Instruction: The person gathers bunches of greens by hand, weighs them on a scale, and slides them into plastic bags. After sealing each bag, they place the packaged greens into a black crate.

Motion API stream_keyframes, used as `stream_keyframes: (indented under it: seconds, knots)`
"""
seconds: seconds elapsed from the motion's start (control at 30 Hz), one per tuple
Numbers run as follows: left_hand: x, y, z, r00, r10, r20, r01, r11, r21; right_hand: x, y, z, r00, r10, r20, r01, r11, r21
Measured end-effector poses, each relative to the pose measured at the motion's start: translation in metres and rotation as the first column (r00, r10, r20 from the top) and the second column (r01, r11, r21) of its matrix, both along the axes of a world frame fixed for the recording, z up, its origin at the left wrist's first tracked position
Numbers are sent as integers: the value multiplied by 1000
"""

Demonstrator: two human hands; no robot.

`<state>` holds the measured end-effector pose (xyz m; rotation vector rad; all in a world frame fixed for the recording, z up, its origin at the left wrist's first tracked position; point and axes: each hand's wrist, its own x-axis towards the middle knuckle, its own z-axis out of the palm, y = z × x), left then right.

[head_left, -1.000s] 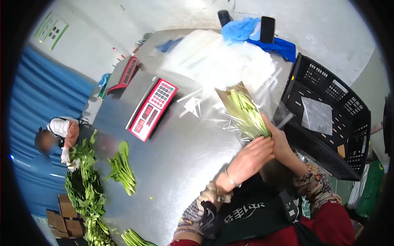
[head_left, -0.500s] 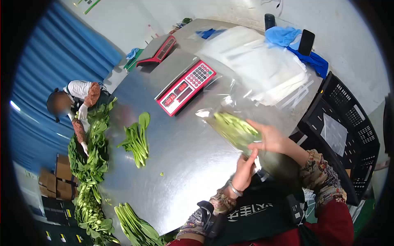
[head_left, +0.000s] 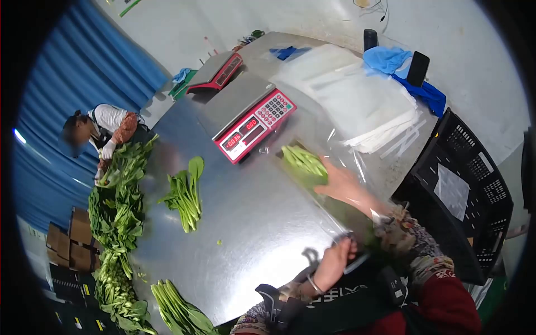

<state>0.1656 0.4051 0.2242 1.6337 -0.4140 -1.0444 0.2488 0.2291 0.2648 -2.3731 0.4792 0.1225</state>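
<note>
My right hand [head_left: 341, 184] is closed around a bunch of leafy greens [head_left: 303, 161], pale stems pointing away from me. A clear plastic bag [head_left: 357, 162] surrounds the bunch and seems to reach over my right wrist. Close to my body, the fingers of my left hand [head_left: 333, 262] are curled on the near edge of the bag. To the left on the metal table [head_left: 251, 223], one loose bunch of greens [head_left: 187, 195] lies by itself, and another bunch [head_left: 178, 307] rests at the front edge.
A red scale [head_left: 254, 125] stands ahead, a second scale [head_left: 215, 72] behind it. Flat plastic bags [head_left: 346, 89] are stacked at the back right. A black crate [head_left: 463, 195] is at my right. Across a long heap of greens [head_left: 120, 218], a co-worker [head_left: 111, 125] in white gloves handles leaves.
My right hand has moved forward and left with the greens, farther into the bag. My left hand has drawn down toward my body. The co-worker's hands have shifted.
</note>
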Motion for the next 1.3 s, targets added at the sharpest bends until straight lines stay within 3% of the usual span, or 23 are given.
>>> stream_keyframes:
  seconds: [0.03,0.07,0.13,0.2,0.23,0.33,0.4,0.47,0.53,0.6,0.67,0.77,0.8,0.87,0.93,1.0,1.03,1.13,1.17,1.3]
  knots:
    - [-14,1,-1,971,-117,209,109,993,47,14,-2,-5,999,-30,30,29,1000,5]
    - [-24,2,-7,969,-115,217,121,992,-17,29,-3,-13,997,-60,58,59,998,13]
    - [-15,6,12,808,-248,535,175,967,185,45,-13,-20,982,-62,178,66,998,-19]
    - [-8,8,15,842,-232,487,197,973,124,47,-18,-29,942,-1,336,35,995,-97]
    - [-3,13,10,817,-255,517,283,959,25,38,-17,-10,962,44,268,-10,992,-127]
    - [28,44,14,856,-281,434,299,954,28,-12,-18,-25,843,42,537,-1,997,-77]
    - [54,61,20,777,-67,626,41,998,56,-71,-21,-30,796,85,599,17,986,-164]
    - [79,52,27,302,-110,947,-148,976,160,-129,-27,-46,816,85,572,31,981,-190]
    - [94,38,21,61,-293,954,38,956,292,-165,-22,-62,818,11,576,105,980,-167]
    - [109,17,25,-178,-376,909,240,880,410,-173,-25,-51,844,144,517,41,943,-329]
    - [123,-10,4,-63,-221,973,446,866,226,-169,-31,-29,859,204,470,6,913,-408]
    - [141,-40,6,163,69,984,419,898,-133,-132,-64,21,833,243,497,11,891,-454]
    - [150,-49,26,182,157,971,378,900,-216,-119,-76,48,789,285,545,27,870,-493]
    - [161,-51,92,214,327,921,286,880,-379,-96,-73,123,858,133,496,31,951,-308]
    - [151,-29,141,469,397,789,68,874,-481,-74,-58,185,726,240,645,4,936,-353]
    - [141,-3,174,641,506,577,-172,828,-533,-61,-44,222,531,440,724,-85,878,-472]
    - [148,8,167,702,528,478,-39,698,-715,-55,-40,237,522,530,669,-161,831,-532]
    - [152,16,155,833,510,215,-157,591,-791,-40,-27,263,464,729,503,-328,669,-667]
    - [162,26,142,833,458,310,-48,619,-784,-30,-22,260,442,766,467,-352,627,-695]
    - [160,32,146,895,378,237,-104,694,-712,-6,-4,259,349,795,496,-356,602,-715]
